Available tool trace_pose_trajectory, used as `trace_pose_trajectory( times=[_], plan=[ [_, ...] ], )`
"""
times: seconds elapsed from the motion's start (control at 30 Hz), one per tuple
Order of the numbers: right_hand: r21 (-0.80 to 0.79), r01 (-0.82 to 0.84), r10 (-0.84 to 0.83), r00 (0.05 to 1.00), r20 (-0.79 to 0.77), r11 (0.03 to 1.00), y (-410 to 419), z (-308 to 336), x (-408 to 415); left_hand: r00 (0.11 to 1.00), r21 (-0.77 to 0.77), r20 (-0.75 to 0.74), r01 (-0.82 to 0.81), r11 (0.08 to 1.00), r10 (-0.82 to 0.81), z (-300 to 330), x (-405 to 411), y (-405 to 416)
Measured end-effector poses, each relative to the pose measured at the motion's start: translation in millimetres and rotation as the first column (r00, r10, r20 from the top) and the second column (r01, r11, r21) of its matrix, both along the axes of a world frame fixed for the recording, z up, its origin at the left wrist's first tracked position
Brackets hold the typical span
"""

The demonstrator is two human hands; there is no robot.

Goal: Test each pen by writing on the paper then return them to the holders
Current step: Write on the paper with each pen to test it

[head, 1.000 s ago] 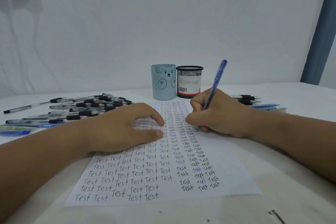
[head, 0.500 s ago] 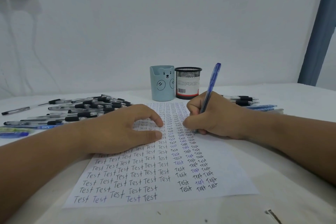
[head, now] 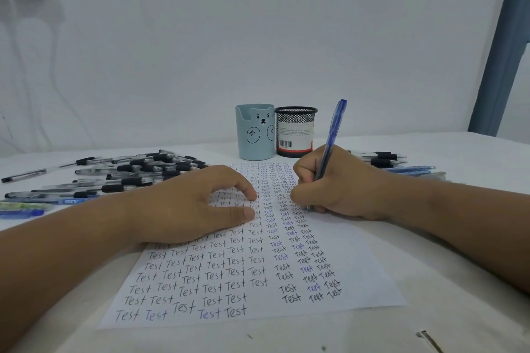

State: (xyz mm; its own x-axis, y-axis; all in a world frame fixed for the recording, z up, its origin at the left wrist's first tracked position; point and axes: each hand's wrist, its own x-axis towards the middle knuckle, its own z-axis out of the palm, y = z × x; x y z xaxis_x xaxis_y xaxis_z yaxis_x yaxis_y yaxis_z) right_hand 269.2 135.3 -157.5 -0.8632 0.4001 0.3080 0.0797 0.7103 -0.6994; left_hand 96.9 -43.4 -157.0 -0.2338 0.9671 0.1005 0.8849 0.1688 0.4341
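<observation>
A white paper [head: 355, 272] covered in rows of the word "Test" lies on the table in front of me. My right hand [head: 338, 186] grips a blue pen [head: 332, 135] upright, its tip on the paper's right columns. My left hand [head: 195, 203] rests flat on the paper's upper left, fingers relaxed and holding it down. Behind the paper stand two holders side by side: a light blue bear-face cup [head: 253, 132] and a black mesh cup [head: 295, 132] with a label.
Several black-grip pens [head: 129, 178] lie in a heap to the left, with a blue pen [head: 20, 212] near the left edge. More pens [head: 384, 159] lie at the right behind my right wrist. A white wall stands behind the table [head: 459, 321].
The right hand and the blue pen have shifted slightly left along the paper while writing. The left hand stays in place.
</observation>
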Motion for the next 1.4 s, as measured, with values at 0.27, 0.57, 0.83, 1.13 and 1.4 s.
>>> trace_pose_trajectory(
  times=[0.27,0.57,0.83,1.13,1.4],
  plan=[
    [0.036,-0.015,0.014,1.000,0.015,0.999,0.6,0.4,0.7,1.000,-0.006,-0.007,-0.002,1.000,0.002,0.0,0.4,-1.4],
    [0.051,-0.032,0.030,0.999,0.028,0.998,2.6,0.0,1.1,1.000,-0.007,-0.013,0.003,1.000,-0.003,-0.3,0.1,-1.2],
    [0.097,-0.014,0.014,1.000,0.004,0.995,1.2,0.7,0.8,1.000,-0.009,-0.011,0.008,1.000,-0.008,-0.3,-0.5,-1.1],
    [0.044,-0.022,0.021,0.999,0.029,0.999,1.6,-0.1,0.6,1.000,-0.018,-0.011,0.005,1.000,-0.005,0.3,0.0,-1.7],
    [-0.063,0.016,-0.019,0.999,-0.047,0.998,1.0,0.4,1.8,1.000,-0.019,-0.008,0.000,1.000,0.000,1.5,2.8,-2.3]
  ],
)
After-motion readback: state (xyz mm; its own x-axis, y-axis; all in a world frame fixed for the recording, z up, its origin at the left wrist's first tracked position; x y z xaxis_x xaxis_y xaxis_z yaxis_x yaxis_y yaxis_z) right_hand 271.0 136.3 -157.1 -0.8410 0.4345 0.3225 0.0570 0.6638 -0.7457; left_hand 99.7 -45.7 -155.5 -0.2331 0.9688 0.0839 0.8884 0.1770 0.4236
